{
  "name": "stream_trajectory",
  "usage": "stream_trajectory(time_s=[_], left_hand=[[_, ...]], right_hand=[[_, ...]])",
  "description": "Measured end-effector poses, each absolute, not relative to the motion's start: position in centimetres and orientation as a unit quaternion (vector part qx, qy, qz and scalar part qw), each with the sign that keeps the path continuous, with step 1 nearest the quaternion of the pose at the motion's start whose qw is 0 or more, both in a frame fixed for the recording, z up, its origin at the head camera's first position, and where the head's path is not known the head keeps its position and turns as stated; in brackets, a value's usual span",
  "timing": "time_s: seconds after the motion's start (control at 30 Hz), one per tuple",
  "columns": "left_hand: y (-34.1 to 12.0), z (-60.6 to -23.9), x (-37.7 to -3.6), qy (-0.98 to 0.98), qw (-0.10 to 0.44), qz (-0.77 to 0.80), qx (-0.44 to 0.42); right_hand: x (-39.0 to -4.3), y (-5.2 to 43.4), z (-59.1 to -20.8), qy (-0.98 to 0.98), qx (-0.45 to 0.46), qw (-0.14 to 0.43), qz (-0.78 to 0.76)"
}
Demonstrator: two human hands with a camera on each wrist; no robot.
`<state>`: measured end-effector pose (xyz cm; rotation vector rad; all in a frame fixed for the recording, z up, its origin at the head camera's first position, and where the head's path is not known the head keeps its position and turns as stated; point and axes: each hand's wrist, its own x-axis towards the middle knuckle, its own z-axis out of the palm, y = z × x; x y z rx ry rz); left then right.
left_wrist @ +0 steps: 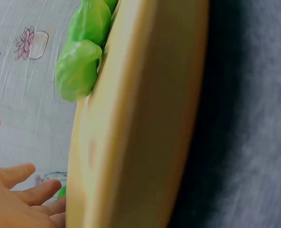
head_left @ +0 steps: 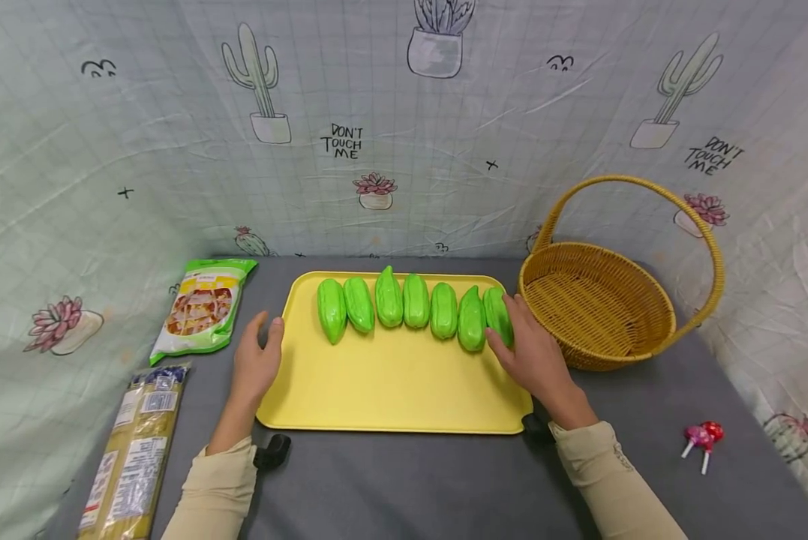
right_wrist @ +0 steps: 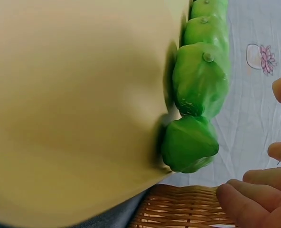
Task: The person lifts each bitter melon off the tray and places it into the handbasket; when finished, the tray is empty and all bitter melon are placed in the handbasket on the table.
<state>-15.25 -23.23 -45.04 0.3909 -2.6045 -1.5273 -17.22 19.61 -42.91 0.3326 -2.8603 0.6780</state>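
Several glossy green, elongated fruit-like pieces (head_left: 416,301) with ridged sides lie in a row along the far side of a yellow tray (head_left: 404,382). At the tray's left edge, my left hand (head_left: 258,360) holds nothing, its thumb and fingers spread; the left wrist view shows its fingers beside the tray rim (left_wrist: 131,109). My right hand (head_left: 535,352) is over the tray's right edge, beside the rightmost green piece (right_wrist: 190,142). In the right wrist view its fingers look apart from that piece, and nothing is in its grip.
A wicker basket (head_left: 665,330) with a tall handle stands right of the tray. Two lollipops (head_left: 702,436) lie at the lower right. To the left are a green-edged food packet (head_left: 201,307) and a long pack of noodles (head_left: 136,450). A patterned cloth (head_left: 444,150) hangs behind.
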Motion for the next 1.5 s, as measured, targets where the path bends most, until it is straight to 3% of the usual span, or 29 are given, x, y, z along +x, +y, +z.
stream_trajectory(time_s=[1.07,1.5], left_hand=[[-23.5,-45.7,-17.0,-0.738,0.043,-0.625,0.248],[-23.3,-45.5,-17.2,-0.729,0.041,-0.63,0.265]], right_hand=[[-19.3,20.2,-44.1,-0.961,0.08,-0.018,0.263],[-19.4,20.1,-44.1,-0.964,0.071,-0.036,0.254]])
